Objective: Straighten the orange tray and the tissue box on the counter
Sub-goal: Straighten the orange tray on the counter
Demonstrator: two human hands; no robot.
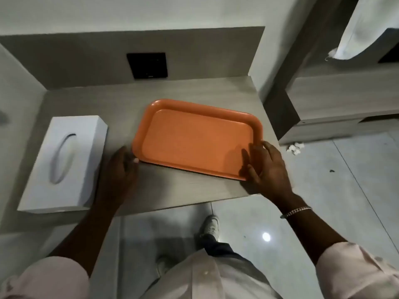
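An empty orange tray (197, 117) lies on the wooden counter (90, 108), turned askew to the counter's front edge. My left hand (121, 167) rests at the tray's near left corner, a fingertip touching the rim. At the near right corner my right hand (265, 167) grips the rim, thumb lying inside the tray. A white tissue box (64, 162) with an oval slot on top sits at the left of the counter, slightly angled, apart from both hands.
A black wall panel (148, 65) sits on the backsplash behind the tray. A white towel (367, 29) hangs at the upper right. Crumpled paper (295, 148) lies on the tiled floor to the right. My shoe (210, 225) stands below the counter edge.
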